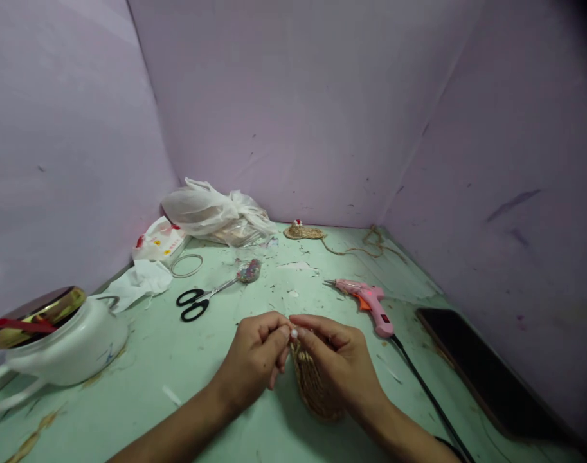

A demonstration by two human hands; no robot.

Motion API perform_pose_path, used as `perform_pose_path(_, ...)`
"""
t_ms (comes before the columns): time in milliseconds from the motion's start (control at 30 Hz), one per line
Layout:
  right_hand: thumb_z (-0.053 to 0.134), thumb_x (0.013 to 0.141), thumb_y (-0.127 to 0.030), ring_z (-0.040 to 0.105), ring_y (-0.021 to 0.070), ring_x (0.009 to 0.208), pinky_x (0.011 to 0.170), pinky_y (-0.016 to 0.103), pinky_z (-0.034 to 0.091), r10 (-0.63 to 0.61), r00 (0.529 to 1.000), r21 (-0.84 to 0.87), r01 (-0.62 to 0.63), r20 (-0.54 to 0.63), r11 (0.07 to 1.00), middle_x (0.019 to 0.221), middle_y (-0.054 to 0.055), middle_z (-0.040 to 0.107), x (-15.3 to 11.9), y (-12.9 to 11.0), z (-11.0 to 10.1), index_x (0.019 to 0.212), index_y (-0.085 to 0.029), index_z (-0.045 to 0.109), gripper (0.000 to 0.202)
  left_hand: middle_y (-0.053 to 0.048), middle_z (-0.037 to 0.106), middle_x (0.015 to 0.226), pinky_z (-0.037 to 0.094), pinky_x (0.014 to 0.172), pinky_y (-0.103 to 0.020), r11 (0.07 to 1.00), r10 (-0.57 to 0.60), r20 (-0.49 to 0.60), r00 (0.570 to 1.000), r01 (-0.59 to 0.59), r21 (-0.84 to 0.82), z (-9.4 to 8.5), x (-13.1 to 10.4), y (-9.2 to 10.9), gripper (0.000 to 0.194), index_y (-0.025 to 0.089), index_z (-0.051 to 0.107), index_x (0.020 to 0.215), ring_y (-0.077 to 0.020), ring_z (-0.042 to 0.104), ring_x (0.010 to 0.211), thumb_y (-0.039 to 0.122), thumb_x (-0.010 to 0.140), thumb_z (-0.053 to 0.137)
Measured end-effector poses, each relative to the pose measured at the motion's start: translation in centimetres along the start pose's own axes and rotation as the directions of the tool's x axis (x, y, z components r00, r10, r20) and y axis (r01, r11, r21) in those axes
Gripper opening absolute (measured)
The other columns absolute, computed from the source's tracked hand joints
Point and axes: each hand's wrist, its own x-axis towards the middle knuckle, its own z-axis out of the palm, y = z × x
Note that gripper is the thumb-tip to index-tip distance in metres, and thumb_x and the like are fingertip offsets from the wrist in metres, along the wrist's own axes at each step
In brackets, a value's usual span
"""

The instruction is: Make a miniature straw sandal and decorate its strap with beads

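Note:
My left hand (pixel 258 352) is closed in a pinch, its thumb and forefinger tips against a small white bead (pixel 294 333). Facing it, my right hand (pixel 344 360) has its thumb and forefinger drawn together around the tip of a small woven jute slipper (pixel 305 373). The slipper slants down toward me, its lower end partly behind the right hand. The bead sits at the slipper's upper end, between both thumbs. How each fingertip grips there is partly hidden.
Right of my hands lie a pink glue gun (pixel 370 299) with its black cord and a dark phone (pixel 486 373). Scissors (pixel 201 301), a bag of beads (pixel 249 271) and a white pot (pixel 71 344) are left. Behind are another jute slipper (pixel 305 233) and a plastic bag (pixel 216 209).

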Motion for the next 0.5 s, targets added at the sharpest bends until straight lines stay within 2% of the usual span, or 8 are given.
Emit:
perform_pose_path(100, 0.061, 0.075, -0.025, 0.067, 0.0174, 0.063, 0.058, 0.028, 0.054, -0.084, 0.996, -0.09, 0.084, -0.001, 0.992, 0.071, 0.004, 0.074, -0.1, 0.2, 0.0, 0.082, -0.019, 0.074, 0.016, 0.01, 0.042, 0.04, 0.03, 0.035, -0.018, 0.99, -0.078, -0.032, 0.996, 0.073, -0.124, 0.3, 0.4, -0.2, 0.022, 0.017, 0.048, 0.065, -0.0033, 0.033, 0.026, 0.036, 0.075, 0.05)
perform_pose_path(200, 0.058, 0.079, -0.02, 0.063, 0.0146, 0.056, 0.052, 0.025, 0.051, -0.243, 0.968, -0.214, 0.252, 0.067, 0.944, 0.067, 0.003, 0.072, -0.2, 0.7, -0.3, 0.094, -0.016, 0.072, 0.02, 0.009, 0.041, 0.038, 0.026, 0.034, -0.017, 0.992, -0.106, -0.074, 0.992, 0.1, -0.076, 0.3, 0.5, -0.1, 0.023, 0.017, 0.046, 0.061, -0.0038, 0.034, 0.027, 0.037, 0.071, 0.051)
perform_pose_path(233, 0.056, 0.081, -0.017, 0.063, 0.0145, 0.057, 0.054, 0.026, 0.051, -0.323, 0.939, -0.241, 0.343, 0.12, 0.908, 0.068, 0.004, 0.072, -0.2, 0.8, -0.5, 0.097, -0.016, 0.07, 0.022, 0.009, 0.041, 0.038, 0.025, 0.033, -0.017, 0.994, -0.104, -0.083, 0.991, 0.102, -0.035, 0.3, 0.4, 0.0, 0.024, 0.017, 0.045, 0.059, -0.004, 0.035, 0.027, 0.037, 0.071, 0.051)
perform_pose_path(333, 0.053, 0.082, -0.01, 0.064, 0.0157, 0.062, 0.059, 0.028, 0.051, -0.528, 0.813, -0.266, 0.581, 0.247, 0.769, 0.074, 0.007, 0.072, -0.1, 1.4, -0.8, 0.101, -0.016, 0.068, 0.025, 0.009, 0.038, 0.037, 0.027, 0.035, -0.018, 0.994, -0.092, -0.089, 0.992, 0.096, 0.044, 0.2, 0.0, 0.2, 0.025, 0.018, 0.041, 0.055, -0.0039, 0.034, 0.028, 0.037, 0.07, 0.049)
perform_pose_path(400, 0.053, 0.082, -0.008, 0.064, 0.0158, 0.061, 0.057, 0.027, 0.05, -0.578, 0.774, -0.274, 0.633, 0.259, 0.724, 0.073, 0.007, 0.071, 0.0, 1.5, -0.8, 0.1, -0.016, 0.068, 0.024, 0.011, 0.035, 0.037, 0.031, 0.037, -0.019, 0.994, -0.087, -0.085, 0.993, 0.092, 0.051, 0.2, -0.1, 0.2, 0.025, 0.019, 0.041, 0.055, -0.0038, 0.032, 0.029, 0.036, 0.071, 0.048)
perform_pose_path(500, 0.055, 0.08, -0.008, 0.062, 0.015, 0.059, 0.058, 0.026, 0.049, -0.581, 0.781, -0.267, 0.625, 0.23, 0.734, 0.069, 0.006, 0.069, 0.0, 1.4, -0.8, 0.094, -0.016, 0.068, 0.021, 0.011, 0.035, 0.037, 0.032, 0.038, -0.019, 0.995, -0.082, -0.066, 0.994, 0.085, 0.046, 0.4, 0.0, 0.1, 0.024, 0.019, 0.042, 0.057, -0.0039, 0.032, 0.029, 0.037, 0.072, 0.047)
